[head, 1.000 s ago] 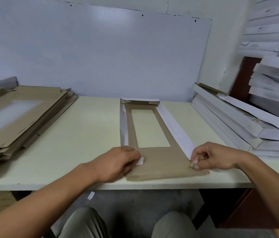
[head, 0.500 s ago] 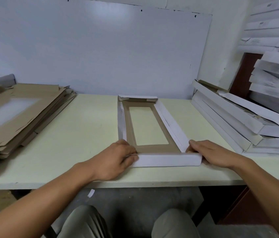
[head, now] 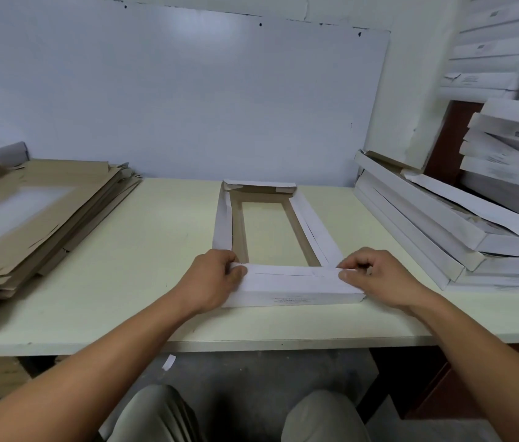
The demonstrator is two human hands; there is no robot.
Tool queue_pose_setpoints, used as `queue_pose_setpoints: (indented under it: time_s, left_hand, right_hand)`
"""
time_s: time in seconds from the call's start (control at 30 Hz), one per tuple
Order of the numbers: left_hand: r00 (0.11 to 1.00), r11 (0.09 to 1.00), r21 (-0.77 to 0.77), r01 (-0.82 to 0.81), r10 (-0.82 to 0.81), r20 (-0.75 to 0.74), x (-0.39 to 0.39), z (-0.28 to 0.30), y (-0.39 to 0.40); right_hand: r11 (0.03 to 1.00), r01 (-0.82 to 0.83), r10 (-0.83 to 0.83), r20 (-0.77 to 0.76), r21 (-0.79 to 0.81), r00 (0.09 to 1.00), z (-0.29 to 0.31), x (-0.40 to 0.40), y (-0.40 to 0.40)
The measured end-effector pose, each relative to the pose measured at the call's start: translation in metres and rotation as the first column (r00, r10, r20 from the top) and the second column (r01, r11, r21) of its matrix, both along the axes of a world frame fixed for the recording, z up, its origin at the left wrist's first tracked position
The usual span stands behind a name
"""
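Worktop: pale surface, with its front edge running across below both wrists.

Window carton: white outside and brown inside. It lies lengthwise at mid-worktop. Its far end sits just short of the wall board, and its near end is close to the front edge.

Room to move: open surface lies on either side of the carton. It is bounded on the left by a fanned pile of flat brown blanks and on the right by stacked white boxes. Both are well apart from the carton.

Left hand: the fingers are curled and pinch the left end of the carton's near flap, with the thumb on top.

Right hand: the fingers are curled, and the thumb and forefinger pinch the flap's right end.
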State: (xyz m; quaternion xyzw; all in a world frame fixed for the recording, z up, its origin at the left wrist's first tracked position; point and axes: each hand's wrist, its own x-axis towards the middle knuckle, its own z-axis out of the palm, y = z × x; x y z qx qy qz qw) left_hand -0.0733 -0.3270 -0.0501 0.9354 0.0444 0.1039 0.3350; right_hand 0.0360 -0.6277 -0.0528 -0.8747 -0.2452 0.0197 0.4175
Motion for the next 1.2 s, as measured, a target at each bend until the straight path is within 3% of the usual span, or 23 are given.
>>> queue_pose_setpoints:
  time_s: [0.1,0.37,0.53,0.6,0.67,0.77,0.87,0.93,1.07,1.2]
  left_hand:
    - [0.998,0.998,0.04,-0.055,0.057,-0.041,0.001,-0.002,0.0]
    - [0.997,0.994,0.072,-0.077,0.076,0.011,0.005,-0.011,-0.001]
    - [0.995,0.976,0.201,-0.088,0.075,0.069,0.003,-0.012,-0.004]
    - [0.989,0.964,0.263,-0.034,-0.005,0.147,-0.001,-0.015,-0.007]
    - [0.987,0.929,0.364,0.064,-0.113,0.116,-0.006,-0.018,-0.009]
    - [0.972,0.853,0.491,0.178,-0.229,0.046,-0.011,-0.021,-0.004]
    - [0.953,0.922,0.28,0.266,-0.296,0.067,-0.013,-0.018,0.005]
    - [0.957,0.938,0.228,0.261,-0.282,0.066,-0.013,-0.016,0.005]
    - [0.984,0.951,0.265,0.158,-0.175,0.041,-0.011,-0.017,-0.001]
    - [0.994,0.974,0.216,0.072,-0.089,0.067,-0.013,-0.017,-0.01]
  right_hand:
    - [0.996,-0.067,0.068,-0.001,0.063,0.998,0.0,-0.001,-0.001]
    - [0.945,-0.149,0.244,0.321,-0.292,0.915,-0.005,-0.008,-0.005]
    - [0.871,-0.111,0.266,0.27,-0.478,0.926,0.001,-0.013,-0.002]
    - [0.83,-0.072,0.253,0.258,-0.554,0.932,0.002,-0.017,0.002]
    - [0.811,-0.092,0.297,0.271,-0.577,0.916,0.001,-0.02,0.008]
    - [0.809,-0.163,0.336,0.218,-0.565,0.916,0.001,-0.021,0.012]
    - [0.847,-0.193,0.28,0.107,-0.496,0.954,0.006,-0.019,0.01]
    - [0.878,-0.172,0.243,0.105,-0.447,0.964,0.003,-0.019,0.011]
    - [0.962,0.023,0.049,0.258,-0.27,0.965,-0.019,-0.029,0.018]
    - [0.952,0.299,-0.297,0.032,-0.066,0.954,-0.035,-0.042,0.03]
